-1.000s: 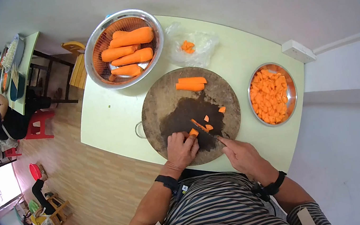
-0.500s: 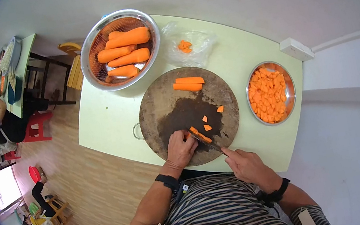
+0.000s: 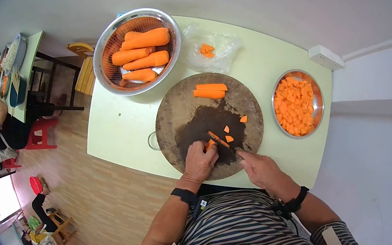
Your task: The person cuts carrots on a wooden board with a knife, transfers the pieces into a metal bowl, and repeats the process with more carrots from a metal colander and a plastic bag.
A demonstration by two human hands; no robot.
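Observation:
On the round wooden cutting board [image 3: 177, 105], my left hand [image 3: 199, 161] has its fingers closed on a carrot piece [image 3: 210, 144], mostly hidden under the fingertips. My right hand [image 3: 263, 168] grips a knife [image 3: 232, 148] by its handle. The dark blade lies along the carrot piece, just right of my left fingertips, with orange carrot against it. A few small carrot chunks [image 3: 229, 138] rest to the right of the blade. Farther back on the board, long carrot strips [image 3: 210, 91] lie side by side.
A metal colander [image 3: 99, 71] of whole peeled carrots stands at the back left. Beside it is a clear plastic bag [image 3: 226, 54] with carrot bits. A steel bowl [image 3: 319, 100] of cut carrot sits at right. Other people [image 3: 2, 122] sit at far left near a red stool [image 3: 41, 134].
The knife blade has shifted and turned slightly against the carrot piece, my right hand moving with it. My left hand still holds the piece. The whole view has shifted slightly.

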